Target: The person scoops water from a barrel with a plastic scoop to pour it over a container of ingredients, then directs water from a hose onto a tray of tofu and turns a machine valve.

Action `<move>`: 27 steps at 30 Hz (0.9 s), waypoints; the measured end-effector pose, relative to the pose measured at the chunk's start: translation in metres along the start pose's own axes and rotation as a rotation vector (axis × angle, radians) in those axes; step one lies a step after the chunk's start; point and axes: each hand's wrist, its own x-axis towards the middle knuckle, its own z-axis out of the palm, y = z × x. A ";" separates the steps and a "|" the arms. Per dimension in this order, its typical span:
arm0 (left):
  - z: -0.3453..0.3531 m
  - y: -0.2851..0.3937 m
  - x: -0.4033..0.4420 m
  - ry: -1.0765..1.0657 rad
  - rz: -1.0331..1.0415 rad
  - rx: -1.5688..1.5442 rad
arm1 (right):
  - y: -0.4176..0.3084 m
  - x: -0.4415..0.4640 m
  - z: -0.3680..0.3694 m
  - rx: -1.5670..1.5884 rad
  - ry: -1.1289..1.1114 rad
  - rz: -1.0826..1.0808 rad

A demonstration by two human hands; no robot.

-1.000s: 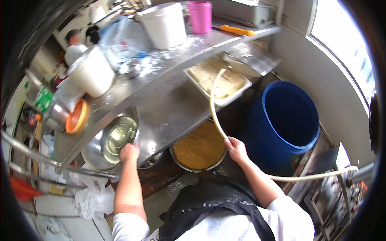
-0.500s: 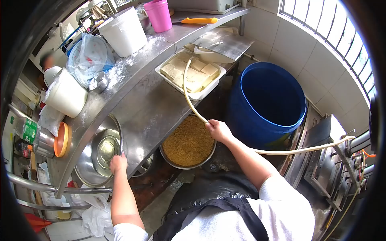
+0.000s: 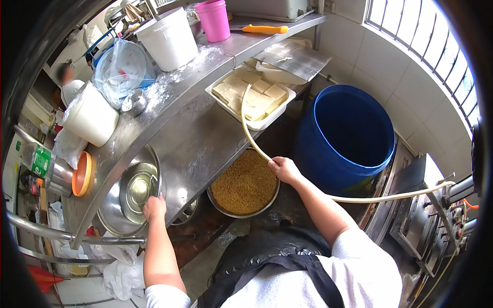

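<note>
My left hand (image 3: 154, 208) is closed on the near right rim of a wide stainless steel basin (image 3: 114, 203). Clear yellowish liquid (image 3: 139, 190) lies in the basin, which rests on the lower metal shelf. In my right hand (image 3: 285, 169) is a pale hose (image 3: 252, 137), gripped a little way from its end. The hose curves up to a white tray (image 3: 260, 123) of pale, tofu-like blocks (image 3: 244, 91); its tip is over the blocks, and whether it touches them I cannot tell. Behind my right hand the hose runs off to the right.
Below my right hand stands a round pan of brown grainy stuff (image 3: 244, 185). A big blue barrel (image 3: 303, 138) is to the right. White buckets (image 3: 168, 43), a pink pitcher (image 3: 213, 23) and an orange-handled knife (image 3: 264, 29) are on the upper shelf. A person (image 3: 69, 84) is at far left.
The view has shifted slightly, so the scene sits a little further right and lower. Both hands keep their holds on the basin rim and the hose.
</note>
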 end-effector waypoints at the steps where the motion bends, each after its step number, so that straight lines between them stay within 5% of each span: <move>1: 0.000 0.000 0.000 0.000 -0.001 0.000 | 0.000 0.000 0.000 0.008 -0.001 0.004; 27: 0.000 0.000 -0.001 0.012 -0.004 0.021 | -0.002 -0.012 0.004 -0.037 0.028 0.020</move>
